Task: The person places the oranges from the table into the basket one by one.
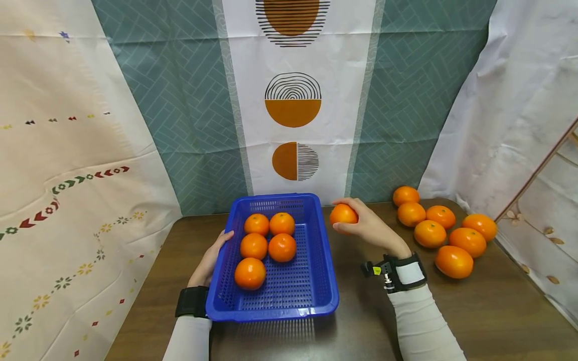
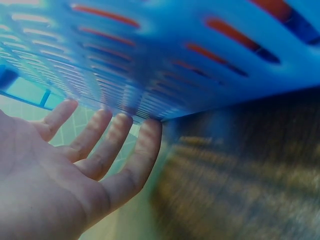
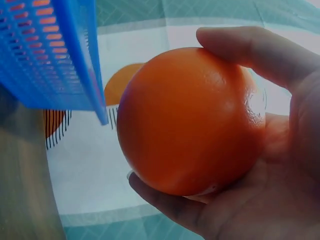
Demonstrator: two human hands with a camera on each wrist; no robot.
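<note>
**Orange in hand, just outside the basket!**

Here's the right hand (image 1: 374, 226), thumb and fingers clamped round 1 orange (image 1: 343, 214), just beside the blue basket (image 1: 271, 315) and outside its right wall. Across the way, the left hand (image 1: 209, 263) has its fingers extended, tips against the outer left wall. Inside sit 5 oranges (image 1: 254, 246); another 7 oranges (image 1: 430, 233) lie on the table (image 1: 361, 321) at right. Looks like the transfer step: the next move seemingly calls for clearing the rim, then a gentle release onto bare basket floor.
</note>
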